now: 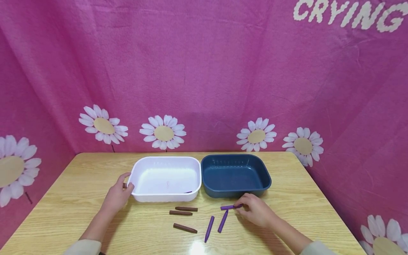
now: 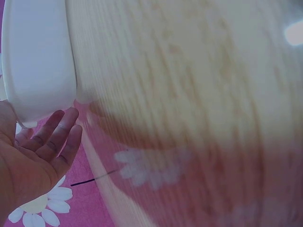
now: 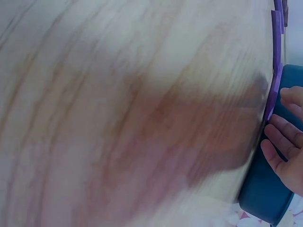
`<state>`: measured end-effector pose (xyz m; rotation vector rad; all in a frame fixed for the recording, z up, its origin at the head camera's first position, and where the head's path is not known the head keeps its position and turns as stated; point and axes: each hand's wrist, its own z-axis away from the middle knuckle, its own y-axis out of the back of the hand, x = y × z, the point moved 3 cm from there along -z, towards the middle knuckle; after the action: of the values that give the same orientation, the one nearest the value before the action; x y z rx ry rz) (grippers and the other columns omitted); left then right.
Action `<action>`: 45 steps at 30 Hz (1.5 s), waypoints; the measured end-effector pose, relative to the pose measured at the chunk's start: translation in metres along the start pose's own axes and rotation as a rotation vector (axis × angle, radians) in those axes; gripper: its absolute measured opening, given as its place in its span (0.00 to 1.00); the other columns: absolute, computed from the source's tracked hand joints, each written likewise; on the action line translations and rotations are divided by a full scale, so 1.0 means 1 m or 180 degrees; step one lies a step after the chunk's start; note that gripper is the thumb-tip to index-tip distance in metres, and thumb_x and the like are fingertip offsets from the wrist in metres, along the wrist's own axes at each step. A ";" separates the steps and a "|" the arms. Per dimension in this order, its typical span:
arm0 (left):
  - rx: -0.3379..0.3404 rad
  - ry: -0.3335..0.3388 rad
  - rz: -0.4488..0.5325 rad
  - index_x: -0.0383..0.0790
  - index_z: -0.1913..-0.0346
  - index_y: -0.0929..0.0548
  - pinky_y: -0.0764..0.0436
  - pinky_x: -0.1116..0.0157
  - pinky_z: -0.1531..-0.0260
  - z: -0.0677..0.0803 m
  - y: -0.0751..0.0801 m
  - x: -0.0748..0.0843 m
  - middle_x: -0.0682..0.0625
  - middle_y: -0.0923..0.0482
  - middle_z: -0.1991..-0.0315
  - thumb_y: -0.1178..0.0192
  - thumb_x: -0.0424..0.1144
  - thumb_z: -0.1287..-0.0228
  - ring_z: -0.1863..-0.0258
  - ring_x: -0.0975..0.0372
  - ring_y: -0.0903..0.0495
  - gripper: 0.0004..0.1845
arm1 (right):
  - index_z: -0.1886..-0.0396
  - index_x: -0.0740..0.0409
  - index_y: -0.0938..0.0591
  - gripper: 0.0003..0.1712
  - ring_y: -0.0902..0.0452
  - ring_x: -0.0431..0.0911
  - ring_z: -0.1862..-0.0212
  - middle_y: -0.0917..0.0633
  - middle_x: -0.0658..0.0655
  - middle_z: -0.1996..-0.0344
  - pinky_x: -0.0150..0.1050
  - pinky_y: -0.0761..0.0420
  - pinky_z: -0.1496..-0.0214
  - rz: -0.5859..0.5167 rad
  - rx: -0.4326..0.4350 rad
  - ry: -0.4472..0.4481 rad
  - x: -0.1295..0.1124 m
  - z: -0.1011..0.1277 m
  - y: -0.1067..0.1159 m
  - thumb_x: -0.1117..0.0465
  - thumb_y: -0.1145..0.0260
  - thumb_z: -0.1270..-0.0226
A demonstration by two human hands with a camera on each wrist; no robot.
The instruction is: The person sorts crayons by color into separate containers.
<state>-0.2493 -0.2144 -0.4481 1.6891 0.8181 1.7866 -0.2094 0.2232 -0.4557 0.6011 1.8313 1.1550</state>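
Note:
My left hand (image 1: 118, 195) holds the left end of a white plastic tub (image 1: 165, 197), thumb and forefinger at its rim; the other fingers (image 2: 52, 137) extend beneath that end in the left wrist view. In front of a dark blue tub (image 1: 223, 194), my right hand (image 1: 255, 211) pinches the right end of a purple crayon (image 1: 227, 207) between thumb and fingertips. This crayon lies crosswise, just above the tip of a second purple crayon (image 1: 223, 221). A third purple crayon (image 1: 209, 229) lies left of that one. Inside the white tub a bit of purple (image 1: 188, 192) shows.
Three brown crayons, a rear one (image 1: 186, 209), a middle one (image 1: 181, 213) and a front one (image 1: 185, 228), lie before the white tub. Both tubs stand side by side on a wooden table (image 1: 143, 226). Behind it hangs a pink cloth (image 1: 204, 88) with daisies.

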 end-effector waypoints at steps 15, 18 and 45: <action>-0.0016 -0.0015 -0.0006 0.34 0.31 0.45 0.25 0.58 0.66 -0.001 0.001 0.001 0.32 0.24 0.55 0.58 0.43 0.32 0.64 0.52 0.24 0.30 | 0.66 0.53 0.15 0.07 0.34 0.37 0.68 0.23 0.46 0.73 0.29 0.33 0.68 0.0192 0.0289 -0.0019 0.003 0.001 -0.011 0.62 0.30 0.47; -0.0014 -0.0020 -0.0024 0.34 0.31 0.45 0.25 0.58 0.66 0.000 0.001 0.001 0.32 0.24 0.55 0.57 0.43 0.32 0.63 0.52 0.23 0.30 | 0.67 0.53 0.15 0.07 0.34 0.37 0.69 0.23 0.46 0.73 0.29 0.33 0.68 0.0269 0.0345 -0.0031 0.002 -0.001 -0.014 0.62 0.30 0.48; 0.0015 0.0012 -0.0009 0.35 0.31 0.44 0.26 0.62 0.68 0.001 0.001 0.001 0.32 0.24 0.55 0.57 0.43 0.33 0.64 0.52 0.24 0.30 | 0.67 0.51 0.15 0.04 0.32 0.35 0.67 0.23 0.45 0.72 0.29 0.29 0.66 0.0267 0.0211 -0.0143 -0.003 -0.001 -0.011 0.61 0.31 0.44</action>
<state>-0.2488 -0.2139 -0.4465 1.6872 0.8266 1.7881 -0.2083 0.2154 -0.4635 0.7422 1.8269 1.1300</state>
